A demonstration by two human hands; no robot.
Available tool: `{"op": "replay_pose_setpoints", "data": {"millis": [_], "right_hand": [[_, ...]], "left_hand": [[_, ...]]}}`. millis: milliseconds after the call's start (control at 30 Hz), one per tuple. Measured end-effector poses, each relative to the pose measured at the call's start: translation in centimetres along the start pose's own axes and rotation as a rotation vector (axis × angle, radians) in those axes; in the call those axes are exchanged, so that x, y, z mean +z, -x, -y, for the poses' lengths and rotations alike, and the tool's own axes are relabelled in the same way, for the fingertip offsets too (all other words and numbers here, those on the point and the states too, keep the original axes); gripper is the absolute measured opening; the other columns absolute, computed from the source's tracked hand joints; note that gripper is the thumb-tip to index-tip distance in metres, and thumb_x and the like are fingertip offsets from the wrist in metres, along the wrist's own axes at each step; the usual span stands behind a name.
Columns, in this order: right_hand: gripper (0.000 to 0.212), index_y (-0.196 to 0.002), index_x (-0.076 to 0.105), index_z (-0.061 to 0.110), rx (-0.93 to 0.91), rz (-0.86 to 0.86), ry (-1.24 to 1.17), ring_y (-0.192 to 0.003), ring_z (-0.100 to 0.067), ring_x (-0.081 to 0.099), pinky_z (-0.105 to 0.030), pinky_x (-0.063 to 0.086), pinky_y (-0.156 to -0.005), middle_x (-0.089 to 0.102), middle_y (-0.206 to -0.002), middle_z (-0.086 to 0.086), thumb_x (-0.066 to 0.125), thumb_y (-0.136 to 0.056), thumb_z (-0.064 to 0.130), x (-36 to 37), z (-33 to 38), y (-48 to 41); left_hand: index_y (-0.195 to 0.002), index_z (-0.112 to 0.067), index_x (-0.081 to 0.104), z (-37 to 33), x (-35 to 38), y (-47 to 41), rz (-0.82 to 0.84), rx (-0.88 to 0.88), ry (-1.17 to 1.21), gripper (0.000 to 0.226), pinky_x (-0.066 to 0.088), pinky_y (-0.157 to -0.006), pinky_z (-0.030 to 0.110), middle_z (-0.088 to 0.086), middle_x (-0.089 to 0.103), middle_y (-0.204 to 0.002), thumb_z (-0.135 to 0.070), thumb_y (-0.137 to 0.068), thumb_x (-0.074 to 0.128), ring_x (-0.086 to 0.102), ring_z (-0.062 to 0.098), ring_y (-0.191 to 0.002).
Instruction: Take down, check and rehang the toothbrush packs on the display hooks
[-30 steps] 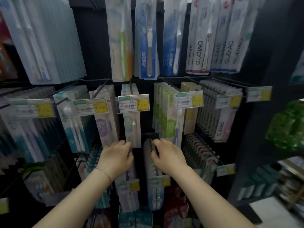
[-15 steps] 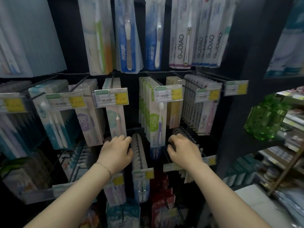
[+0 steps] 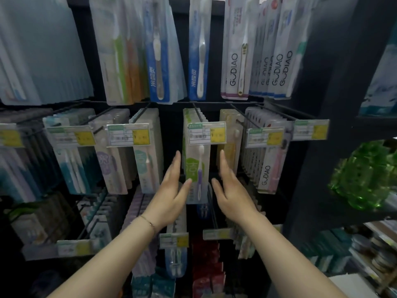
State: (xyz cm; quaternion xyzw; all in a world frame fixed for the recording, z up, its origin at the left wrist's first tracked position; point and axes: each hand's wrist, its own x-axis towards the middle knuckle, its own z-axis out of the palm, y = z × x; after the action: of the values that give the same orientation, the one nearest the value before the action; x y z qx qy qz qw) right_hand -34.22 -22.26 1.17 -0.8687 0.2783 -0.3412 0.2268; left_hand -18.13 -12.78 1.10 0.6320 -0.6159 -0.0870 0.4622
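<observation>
Your left hand [image 3: 171, 194] and right hand [image 3: 231, 190] released, fingers straight, flanking green toothbrush packs [image 3: 196, 166] hanging on middle-row hook [image 3: 197, 111]. Pinch frontmost one by both edges, slide straight toward you along hook, mind price tag [image 3: 207, 133] at tip.

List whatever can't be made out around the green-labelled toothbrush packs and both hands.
Head view: the print on the price tag is blurred.
The hook tip and the hanging holes of the green-labelled packs are hidden behind that tag.
Whether the left hand or right hand touches the packs is blurred and unclear.
The lower-row packs are partly covered by the left forearm and right forearm.
</observation>
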Motion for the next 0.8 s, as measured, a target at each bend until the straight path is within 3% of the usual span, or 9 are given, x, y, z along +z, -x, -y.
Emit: {"op": "replay_pose_setpoints", "data": {"millis": [100, 200, 267, 433, 600, 800], "right_hand": [[0.074, -0.146, -0.023, 0.043, -0.062, 0.013, -0.067, -0.138, 0.008, 0.011, -0.018, 0.023, -0.107, 0.000, -0.161, 0.013, 0.036, -0.103, 0.031, 0.4, 0.2, -0.8], [0.071, -0.148, -0.020, 0.038, -0.064, 0.046, -0.091, -0.135, 0.012, 0.008, -0.014, 0.018, -0.106, 0.002, -0.160, 0.014, 0.035, -0.103, 0.031, 0.6, 0.5, -1.4], [0.071, -0.147, -0.021, 0.038, -0.062, 0.067, -0.092, -0.137, 0.008, 0.010, -0.015, 0.018, -0.107, 0.003, -0.160, 0.013, 0.034, -0.104, 0.031, 0.7, 0.6, -1.7], [0.070, -0.144, -0.023, 0.037, -0.063, 0.068, -0.104, -0.145, -0.007, 0.016, -0.019, 0.020, -0.110, 0.007, -0.161, 0.008, 0.034, -0.104, 0.031, 1.2, 0.4, -2.5], [0.074, -0.140, -0.026, 0.045, -0.042, 0.064, -0.109, -0.143, -0.008, 0.024, -0.023, 0.025, -0.110, 0.012, -0.160, 0.008, 0.036, -0.103, 0.030, 1.5, 0.2, -3.2], [0.072, -0.148, -0.018, 0.043, -0.013, 0.073, -0.140, -0.140, -0.010, 0.030, -0.026, 0.030, -0.108, 0.018, -0.158, 0.007, 0.037, -0.103, 0.031, 1.8, 0.0, -4.1]], "left_hand": [[-0.150, -0.037, -0.016, -0.9, 1.0, -0.8, -0.008, -0.023, 0.062, 0.070, 0.006, -0.122, 0.031, -0.015, -0.010, -0.160, -0.038, -0.101, 0.034, -0.004, -0.001, -0.146], [-0.148, -0.039, -0.016, -1.5, 1.8, -1.4, 0.000, -0.023, 0.061, 0.066, 0.001, -0.120, 0.025, -0.019, -0.012, -0.156, -0.035, -0.103, 0.033, -0.007, -0.003, -0.145], [-0.146, -0.039, -0.016, -1.7, 2.1, -1.7, 0.000, -0.034, 0.071, 0.065, 0.001, -0.118, 0.021, -0.020, -0.010, -0.155, -0.035, -0.103, 0.033, -0.007, -0.003, -0.145], [-0.147, -0.039, -0.011, -1.7, 2.6, -2.7, -0.018, -0.056, 0.085, 0.062, 0.003, -0.121, 0.027, -0.012, -0.004, -0.161, -0.035, -0.103, 0.032, -0.004, -0.002, -0.146], [-0.152, -0.039, 0.000, -1.5, 2.4, -3.8, -0.049, -0.003, 0.109, 0.060, 0.011, -0.120, 0.027, -0.013, 0.012, -0.160, -0.031, -0.103, 0.034, 0.010, -0.001, -0.145], [-0.153, -0.034, 0.005, -1.4, 2.4, -4.4, -0.059, -0.049, 0.098, 0.058, 0.013, -0.120, 0.026, -0.008, 0.018, -0.159, -0.032, -0.103, 0.034, 0.014, 0.002, -0.145]]}}
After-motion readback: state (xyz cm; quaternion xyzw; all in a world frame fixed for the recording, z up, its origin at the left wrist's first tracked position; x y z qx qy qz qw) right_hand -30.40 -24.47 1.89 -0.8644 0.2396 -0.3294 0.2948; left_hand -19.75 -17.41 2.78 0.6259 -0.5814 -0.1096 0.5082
